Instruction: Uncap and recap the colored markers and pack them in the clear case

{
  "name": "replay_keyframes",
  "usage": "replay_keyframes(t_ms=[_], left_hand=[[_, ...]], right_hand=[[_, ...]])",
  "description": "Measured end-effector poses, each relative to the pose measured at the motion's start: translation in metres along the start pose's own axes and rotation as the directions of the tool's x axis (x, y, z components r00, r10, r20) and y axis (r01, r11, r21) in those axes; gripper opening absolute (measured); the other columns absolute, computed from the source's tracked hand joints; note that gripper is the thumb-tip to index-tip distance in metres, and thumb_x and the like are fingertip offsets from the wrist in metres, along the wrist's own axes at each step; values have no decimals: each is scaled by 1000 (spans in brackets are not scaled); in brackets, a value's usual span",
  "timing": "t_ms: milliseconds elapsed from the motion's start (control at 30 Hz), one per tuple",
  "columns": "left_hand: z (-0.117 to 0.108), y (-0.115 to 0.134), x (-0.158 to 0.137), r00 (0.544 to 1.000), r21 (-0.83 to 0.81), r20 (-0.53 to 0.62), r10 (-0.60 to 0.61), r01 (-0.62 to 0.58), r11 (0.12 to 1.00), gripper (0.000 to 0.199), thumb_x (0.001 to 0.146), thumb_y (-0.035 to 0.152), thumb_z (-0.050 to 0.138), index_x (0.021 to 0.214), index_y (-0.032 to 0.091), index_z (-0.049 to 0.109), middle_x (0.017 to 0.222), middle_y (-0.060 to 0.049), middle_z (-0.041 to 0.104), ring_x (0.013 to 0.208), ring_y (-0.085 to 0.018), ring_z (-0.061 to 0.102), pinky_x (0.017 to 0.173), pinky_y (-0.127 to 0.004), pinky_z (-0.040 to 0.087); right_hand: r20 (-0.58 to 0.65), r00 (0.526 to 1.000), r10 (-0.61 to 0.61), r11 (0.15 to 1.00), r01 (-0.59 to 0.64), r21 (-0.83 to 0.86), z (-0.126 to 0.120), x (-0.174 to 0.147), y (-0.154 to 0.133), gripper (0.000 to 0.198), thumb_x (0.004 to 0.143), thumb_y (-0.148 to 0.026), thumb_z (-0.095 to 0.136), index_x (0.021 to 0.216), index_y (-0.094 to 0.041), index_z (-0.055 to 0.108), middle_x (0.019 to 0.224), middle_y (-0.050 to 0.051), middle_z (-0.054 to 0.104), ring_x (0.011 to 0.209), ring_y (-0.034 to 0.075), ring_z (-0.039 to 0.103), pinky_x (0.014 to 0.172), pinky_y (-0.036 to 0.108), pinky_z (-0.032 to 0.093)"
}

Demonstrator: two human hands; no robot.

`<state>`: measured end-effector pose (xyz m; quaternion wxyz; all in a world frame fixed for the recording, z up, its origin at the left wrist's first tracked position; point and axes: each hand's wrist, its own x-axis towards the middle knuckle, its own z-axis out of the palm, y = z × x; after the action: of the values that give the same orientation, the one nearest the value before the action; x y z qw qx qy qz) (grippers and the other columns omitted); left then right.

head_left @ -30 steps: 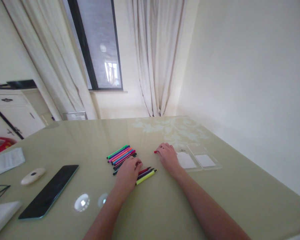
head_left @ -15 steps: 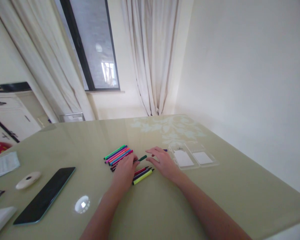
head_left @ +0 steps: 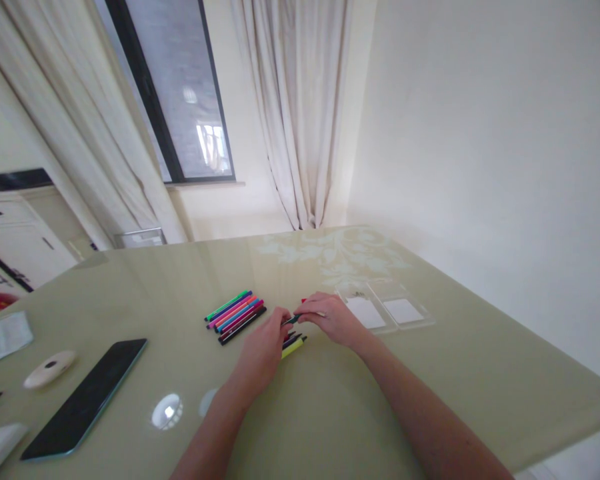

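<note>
My left hand (head_left: 261,352) is closed on a dark green marker (head_left: 293,319), tilted up toward the right. My right hand (head_left: 327,317) pinches the other end of that marker, so both hands meet on it. Just behind my right fingers a small red piece (head_left: 304,301) shows; the rest of it is hidden. Under and beside the hands lie a yellow marker (head_left: 293,347) and dark-tipped pens, partly covered by my left hand. Left of them, several coloured markers (head_left: 235,313) lie side by side in a slanted row, the nearest one black.
An open clear plastic case (head_left: 387,327) with white paper inserts lies right of my right hand. On the left are a black tablet or phone (head_left: 85,400), a white oval object (head_left: 50,369) and a folded paper (head_left: 5,339). A wall borders the table's right side.
My left hand has moved right, off the marker row, with the green marker. My right hand's fingers have closed onto the marker's free end. The view has shifted slightly.
</note>
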<state>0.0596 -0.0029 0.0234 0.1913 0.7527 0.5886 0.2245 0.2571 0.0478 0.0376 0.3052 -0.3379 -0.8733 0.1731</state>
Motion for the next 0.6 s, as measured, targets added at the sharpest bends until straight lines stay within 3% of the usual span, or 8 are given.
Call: replay_keyframes(t_ms=[100,167,300,433,600], left_hand=[[-6,0,-3,1000,166,-3,-17,17,986,21,107,32,35,112,24,53,100,-6,74,88,-22,71,69,-27,42],[-14,-3,-6,998,247,-51,-39,51,968,23,108,33,32,110,25,54,98,-5,73,84,-23,71,65,-28,39],[-25,-11,-7,986,220,-155,-66,100,970,24,108,32,31,109,25,54,104,-5,71,93,-23,69,71,-29,41],[-20,-16,-4,992,215,-119,-30,55,975,22,106,24,35,107,22,57,116,-9,67,103,-23,65,82,-32,45],[-11,-21,-3,997,205,-48,-59,68,976,15,100,20,48,100,19,63,112,-9,67,105,-25,63,88,-35,46]], right_hand=[[-34,999,26,999,-27,-27,-7,-2,8,18,98,-29,64,101,-27,81,100,2,81,100,18,71,92,28,51],[-130,986,102,993,-109,-50,-15,-5,19,19,98,-27,63,101,-27,82,102,3,80,99,19,71,92,30,51],[-320,903,288,944,-324,-65,-23,-9,39,18,95,-24,65,101,-23,82,99,6,76,92,19,70,86,30,53],[-230,918,322,906,-370,-207,-11,-9,38,18,94,-20,65,101,-21,81,98,6,69,92,18,66,86,29,50],[-57,923,380,867,-377,-325,3,-7,27,21,98,-19,58,103,-20,78,104,6,70,98,19,66,88,28,47]])
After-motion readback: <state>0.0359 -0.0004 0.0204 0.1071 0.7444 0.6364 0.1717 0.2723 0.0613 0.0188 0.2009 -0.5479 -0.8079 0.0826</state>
